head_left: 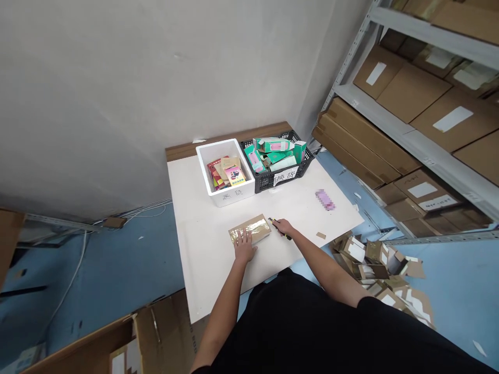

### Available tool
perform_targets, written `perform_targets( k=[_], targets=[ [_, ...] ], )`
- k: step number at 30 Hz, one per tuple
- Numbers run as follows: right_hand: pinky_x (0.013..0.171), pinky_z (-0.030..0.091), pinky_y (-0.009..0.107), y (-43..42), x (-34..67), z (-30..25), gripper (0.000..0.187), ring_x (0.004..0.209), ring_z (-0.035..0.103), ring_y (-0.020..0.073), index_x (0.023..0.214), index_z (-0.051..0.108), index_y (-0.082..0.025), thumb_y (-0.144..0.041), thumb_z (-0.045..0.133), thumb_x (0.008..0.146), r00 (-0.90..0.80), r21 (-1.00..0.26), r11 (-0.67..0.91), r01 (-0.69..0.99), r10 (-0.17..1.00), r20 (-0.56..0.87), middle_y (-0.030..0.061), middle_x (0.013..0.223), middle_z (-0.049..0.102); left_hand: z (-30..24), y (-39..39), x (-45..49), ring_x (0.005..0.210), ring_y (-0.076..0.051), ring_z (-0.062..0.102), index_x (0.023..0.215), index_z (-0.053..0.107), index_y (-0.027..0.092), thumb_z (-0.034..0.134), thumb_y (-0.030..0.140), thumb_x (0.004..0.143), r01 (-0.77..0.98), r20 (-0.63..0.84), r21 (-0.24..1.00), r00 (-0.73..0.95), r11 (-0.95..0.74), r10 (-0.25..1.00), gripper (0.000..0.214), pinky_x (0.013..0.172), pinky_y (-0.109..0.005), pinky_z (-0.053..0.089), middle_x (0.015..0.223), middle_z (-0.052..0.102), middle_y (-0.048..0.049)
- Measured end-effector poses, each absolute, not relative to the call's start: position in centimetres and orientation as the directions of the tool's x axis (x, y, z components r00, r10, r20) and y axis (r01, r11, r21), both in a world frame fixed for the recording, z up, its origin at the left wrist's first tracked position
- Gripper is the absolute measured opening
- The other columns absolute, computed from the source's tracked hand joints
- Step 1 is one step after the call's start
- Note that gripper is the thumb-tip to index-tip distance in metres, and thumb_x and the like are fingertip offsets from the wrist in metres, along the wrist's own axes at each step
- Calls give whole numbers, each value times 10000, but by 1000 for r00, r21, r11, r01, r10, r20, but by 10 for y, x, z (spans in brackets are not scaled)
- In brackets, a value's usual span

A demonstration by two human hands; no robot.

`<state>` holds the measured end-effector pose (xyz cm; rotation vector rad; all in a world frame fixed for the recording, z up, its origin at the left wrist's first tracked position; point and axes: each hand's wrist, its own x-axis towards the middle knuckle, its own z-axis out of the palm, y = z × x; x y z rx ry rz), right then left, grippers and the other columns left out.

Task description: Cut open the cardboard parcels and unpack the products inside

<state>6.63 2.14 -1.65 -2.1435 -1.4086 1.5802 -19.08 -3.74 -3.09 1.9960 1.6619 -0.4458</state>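
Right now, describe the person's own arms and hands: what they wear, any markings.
Both forearms are bare. The left hand and right hand wear no gloves; no watch, ring or band shows. The right arm comes out of a black short sleeve, part of a plain black top.

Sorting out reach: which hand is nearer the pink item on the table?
Right. The right hand, gripping a cutter, is left of the pink item; the left hand rests farther left on the taped parcel.
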Motion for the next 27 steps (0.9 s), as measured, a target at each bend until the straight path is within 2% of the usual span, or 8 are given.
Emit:
perform_targets(
  k=[5, 9, 14, 20, 24, 27],
  targets=[
    [570, 455, 230, 38, 58, -11, 540, 436, 577, 124, 729, 584, -195, -608, 493, 1064, -8, -529, -483, 698, 733, -680, -6, 564, 626, -26, -40, -193, 1664, -330, 65, 1720, 190, 305, 370, 422, 1053, 976, -480, 187, 189, -111, 857, 700, 1307, -573, 209, 1798, 123, -50],
    [596, 469, 239, 42, 56, -9, 551, 428, 562, 127, 657, 545, -203, -556, 495, 1077, -52, -544, -461, 701, 728, -683, -6, 526, 597, -28, -49, -189, 1657, -314, 135, 1709, 254, 296, 311, 370, 1076, 980, -379, 169, 160, -102, 911, 640, 1313, -550, 220, 1784, 211, -46],
    [598, 476, 240, 35, 63, -12, 576, 429, 546, 124, 642, 541, -203, -639, 582, 1015, -102, -612, -466, 639, 737, -668, 4, 535, 613, -32, -54, -189, 1654, -317, 151, 1708, 229, 341, 377, 377, 1072, 983, -335, 152, 146, -100, 931, 655, 1304, -565, 240, 1778, 236, -38],
    [558, 427, 256, 34, 68, -3, 554, 447, 547, 154, 628, 605, -213, -683, 711, 902, -80, -542, -432, 721, 725, -684, -6, 470, 569, -29, -52, -192, 1642, -322, 199, 1710, 197, 359, 405, 401, 1067, 984, -332, 135, 154, -114, 931, 678, 1287, -561, 285, 1774, 242, -38],
    [578, 415, 244, 28, 71, 1, 488, 500, 581, 168, 672, 651, -211, -632, 720, 909, -65, -490, -428, 759, 699, -712, -8, 472, 575, -30, -54, -193, 1640, -316, 209, 1703, 228, 369, 419, 412, 1066, 985, -322, 125, 156, -121, 934, 667, 1292, -542, 279, 1773, 250, -30],
    [601, 428, 247, 17, 78, -2, 482, 503, 588, 167, 670, 634, -208, -598, 687, 948, -108, -511, -401, 760, 697, -709, -2, 485, 581, -32, -57, -194, 1644, -309, 194, 1696, 260, 374, 438, 407, 1062, 981, -325, 151, 168, -125, 931, 659, 1297, -531, 267, 1772, 260, -20]
  ],
)
